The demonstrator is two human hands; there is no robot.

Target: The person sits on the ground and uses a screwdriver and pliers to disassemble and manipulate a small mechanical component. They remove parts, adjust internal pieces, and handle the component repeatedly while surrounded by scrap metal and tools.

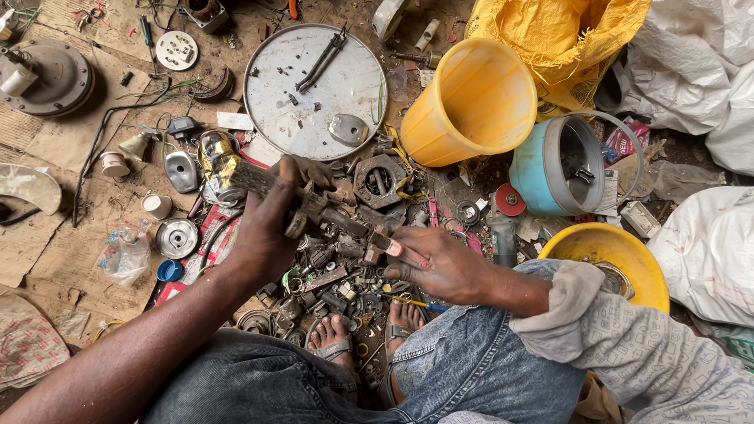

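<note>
STAGE: mid-work | left hand (263, 228) clenched on rusty pliers (314, 206) | right hand (440, 263) pinching small metal part (379, 243) at jaw end | part not yet freed | scrap pile (338, 290) unsorted

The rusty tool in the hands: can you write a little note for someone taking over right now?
Left hand: fist closed round the handle end of the rusty tool, held above the heap.
Right hand: fingers pinching the tool's other end.
Under them: scrap metal parts on the floor, feet in sandals beside them.
Nearby: round metal lid, yellow bucket, blue container.
Done or left: cannot be told; the tool is simply gripped in both hands.
</note>
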